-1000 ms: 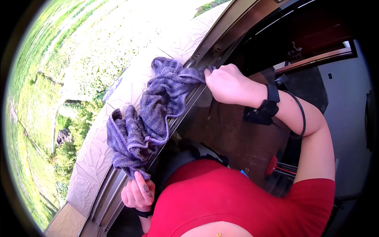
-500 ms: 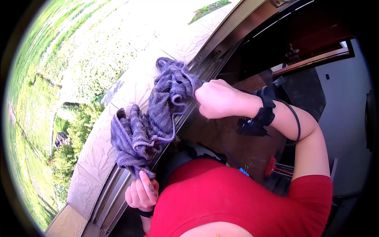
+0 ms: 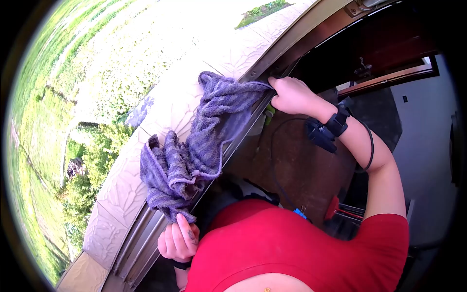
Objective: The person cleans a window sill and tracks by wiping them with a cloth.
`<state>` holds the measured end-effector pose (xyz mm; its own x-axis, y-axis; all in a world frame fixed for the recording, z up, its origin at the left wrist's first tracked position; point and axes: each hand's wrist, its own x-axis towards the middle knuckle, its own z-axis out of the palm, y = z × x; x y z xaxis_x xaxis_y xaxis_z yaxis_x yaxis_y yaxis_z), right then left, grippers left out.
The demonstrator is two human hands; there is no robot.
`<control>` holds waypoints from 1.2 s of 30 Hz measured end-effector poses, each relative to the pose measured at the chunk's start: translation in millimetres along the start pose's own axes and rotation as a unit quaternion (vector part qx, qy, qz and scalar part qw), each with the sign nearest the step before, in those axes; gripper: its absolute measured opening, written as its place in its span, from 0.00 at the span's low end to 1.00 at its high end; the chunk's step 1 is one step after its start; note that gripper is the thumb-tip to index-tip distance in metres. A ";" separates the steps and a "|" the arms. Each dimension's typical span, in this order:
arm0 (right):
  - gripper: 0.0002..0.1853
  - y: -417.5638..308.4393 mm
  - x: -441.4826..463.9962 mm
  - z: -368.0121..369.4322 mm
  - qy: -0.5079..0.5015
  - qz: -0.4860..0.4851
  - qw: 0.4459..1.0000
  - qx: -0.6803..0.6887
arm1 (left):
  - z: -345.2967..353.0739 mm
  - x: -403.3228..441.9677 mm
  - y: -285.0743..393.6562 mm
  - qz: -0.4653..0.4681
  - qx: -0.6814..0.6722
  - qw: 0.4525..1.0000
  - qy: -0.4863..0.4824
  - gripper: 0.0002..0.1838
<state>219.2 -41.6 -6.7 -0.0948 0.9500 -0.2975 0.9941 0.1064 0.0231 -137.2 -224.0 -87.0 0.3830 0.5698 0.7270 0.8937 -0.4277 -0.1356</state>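
Observation:
A crumpled purple-grey towel lies across the tiled window ledge and the metal window track. My left hand pinches its lower end, close to my red shirt. Off to the right, my right hand grips a corner and pulls the upper part taut over the frame. Between the two hands the cloth is bunched in thick folds. Black straps with a dark device and a cable sit on my right wrist.
The pale embossed tile ledge curves along the left, with bright greenery outside below. Metal window tracks run beside it. Indoors are a brown floor, a red-headed broom-like tool and a dark red door.
My right hand has moved up and to the right, stretching the towel's upper corner outward. My left hand has kept its pinch, shifting only slightly.

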 end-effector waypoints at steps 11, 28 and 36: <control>0.10 -61.4 -46.9 7.6 0.031 -0.181 0.983 0.020 | 3.9 -0.7 0.6 -0.002 0.015 1.000 0.011 0.13; 0.12 -41.9 -31.7 15.6 0.024 -0.151 0.987 0.055 | 3.7 4.8 0.6 0.006 0.028 0.999 0.017 0.12; 0.08 -77.6 -39.4 -4.3 0.057 -0.309 0.939 0.142 | 2.9 7.9 -1.3 -0.046 -0.011 0.999 0.003 0.13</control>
<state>145.6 -86.0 7.3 -0.6478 0.7589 -0.0657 0.7195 0.5813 -0.3800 -134.6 -216.9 -83.0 0.2991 0.6034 0.7392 0.9196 -0.3890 -0.0545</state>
